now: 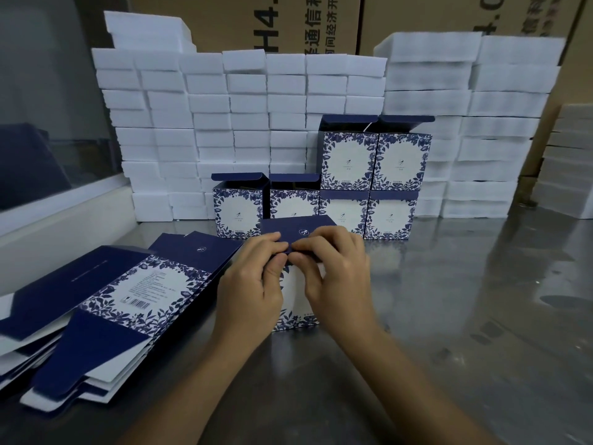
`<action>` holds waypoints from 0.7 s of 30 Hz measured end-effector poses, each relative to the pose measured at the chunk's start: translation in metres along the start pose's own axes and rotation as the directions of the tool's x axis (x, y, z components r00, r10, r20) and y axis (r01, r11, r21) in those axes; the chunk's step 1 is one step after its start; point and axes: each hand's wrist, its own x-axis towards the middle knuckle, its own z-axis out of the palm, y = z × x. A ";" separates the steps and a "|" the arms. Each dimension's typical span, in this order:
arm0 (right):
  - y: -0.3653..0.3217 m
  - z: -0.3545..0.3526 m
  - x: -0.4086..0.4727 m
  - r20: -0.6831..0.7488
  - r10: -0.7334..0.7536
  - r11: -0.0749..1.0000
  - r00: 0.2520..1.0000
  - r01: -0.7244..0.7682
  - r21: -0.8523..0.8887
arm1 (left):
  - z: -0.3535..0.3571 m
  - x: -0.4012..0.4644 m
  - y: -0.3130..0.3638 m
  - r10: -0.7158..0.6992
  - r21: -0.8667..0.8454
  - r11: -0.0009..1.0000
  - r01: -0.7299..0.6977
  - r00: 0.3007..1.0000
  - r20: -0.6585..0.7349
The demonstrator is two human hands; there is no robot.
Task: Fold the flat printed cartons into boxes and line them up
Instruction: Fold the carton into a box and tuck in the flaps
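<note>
Navy-and-white printed carton [296, 284] stands upright on the steel table [465, 316], directly in front of the person and squarely between both hands. Head view only.

Left hand [253, 284] and right hand [337, 271] meet at the carton's near top edge; thumbs and forefingers of both pinch the navy lid flap [298, 231], which lies roughly level across the top. Flap's tuck edge runs left to right, along the line between the two hands. Neither hand is clearly nearer; both sit on the fold.

Judgement: lid is being tucked, so the next move turns on pushing that edge down and away into the box mouth.

Finished boxes [346, 187] stand just behind the carton in a row against white foam blocks [256, 107], two more stacked on the right-hand pair; several have lids still raised. A gap for the new box cannot be made out.

Flat cartons [112, 300] lie fanned to the left, near the left hand, long axis running diagonally toward the row.
</note>
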 end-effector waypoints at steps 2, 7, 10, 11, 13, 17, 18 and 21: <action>0.007 0.000 -0.001 -0.029 0.027 0.999 0.999 -0.026 0.041 | -0.001 0.001 -0.001 -0.009 0.007 1.000 0.009 1.000 -0.007; 0.015 0.001 0.001 -0.016 0.089 0.987 0.996 -0.086 0.138 | -0.002 0.003 -0.005 -0.010 0.028 1.000 0.010 1.000 -0.001; 0.019 0.001 0.001 -0.027 0.089 0.983 0.996 -0.084 0.161 | -0.002 0.004 -0.007 -0.021 0.035 0.999 0.021 1.000 -0.003; 0.021 0.000 0.001 -0.036 0.107 0.979 0.994 -0.099 0.180 | -0.003 0.004 -0.007 -0.021 0.034 0.999 0.021 1.000 -0.009; 0.025 -0.002 -0.001 -0.013 0.175 0.958 0.984 -0.167 0.233 | -0.004 0.006 -0.010 -0.015 0.029 0.999 0.015 1.000 -0.020; 0.032 -0.001 0.001 0.039 0.254 0.916 0.966 -0.253 0.310 | -0.005 0.007 -0.014 0.011 0.033 0.999 -0.010 1.000 -0.029; 0.033 0.000 0.001 0.038 0.265 0.910 0.964 -0.263 0.321 | -0.005 0.007 -0.015 0.014 0.032 0.999 -0.013 0.999 -0.030; 0.035 0.001 -0.001 0.045 0.321 0.873 0.946 -0.314 0.374 | -0.004 0.007 -0.016 0.015 0.026 1.000 -0.014 0.999 -0.029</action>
